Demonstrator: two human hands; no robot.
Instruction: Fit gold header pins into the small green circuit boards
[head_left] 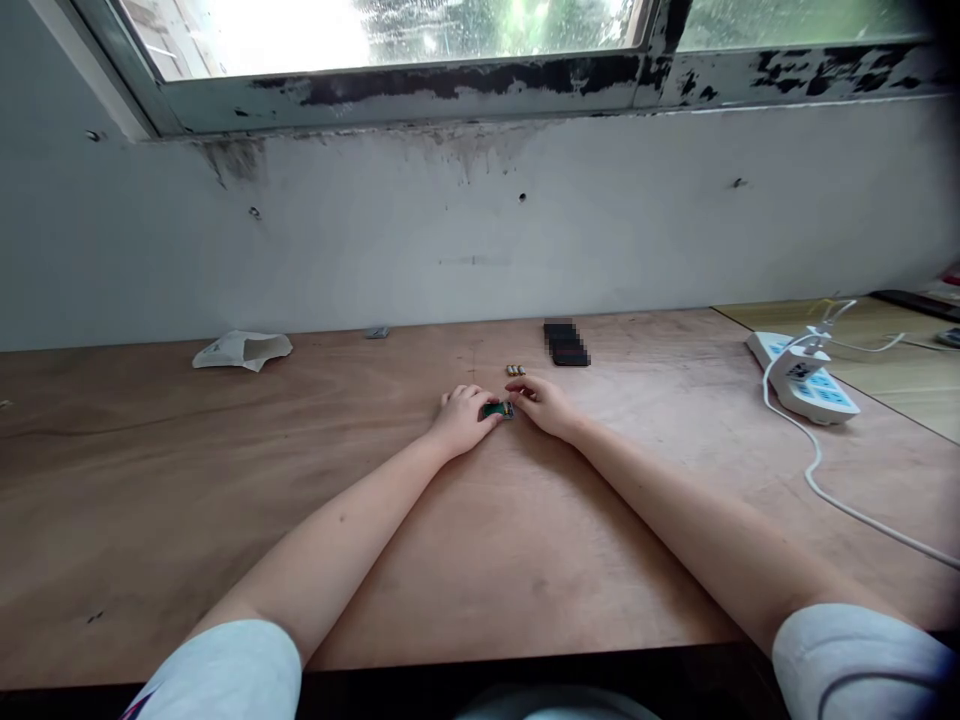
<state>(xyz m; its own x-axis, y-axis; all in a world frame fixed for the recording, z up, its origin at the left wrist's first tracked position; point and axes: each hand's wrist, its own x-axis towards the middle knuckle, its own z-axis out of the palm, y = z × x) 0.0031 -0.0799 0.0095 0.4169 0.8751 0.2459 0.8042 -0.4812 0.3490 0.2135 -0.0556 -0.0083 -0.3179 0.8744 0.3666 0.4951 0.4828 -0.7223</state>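
Note:
My left hand (463,420) rests on the wooden table with its fingers closed round a small green piece (492,409). Its right end looks metallic and bluish, and its exact kind is too small to make out. My right hand (546,407) is at that end, thumb and fingers drawn together in a pinch. What sits between those fingertips is too small to tell. Just behind the hands, a few short cylinders (515,370), which look like small batteries, lie side by side.
A dark phone-like slab (568,345), partly pixelated, lies behind my right hand. A crumpled white paper bag (241,350) and a small grey item (377,332) are near the wall. At right, a white power strip (802,380) carries a plug and a trailing white cable (816,465).

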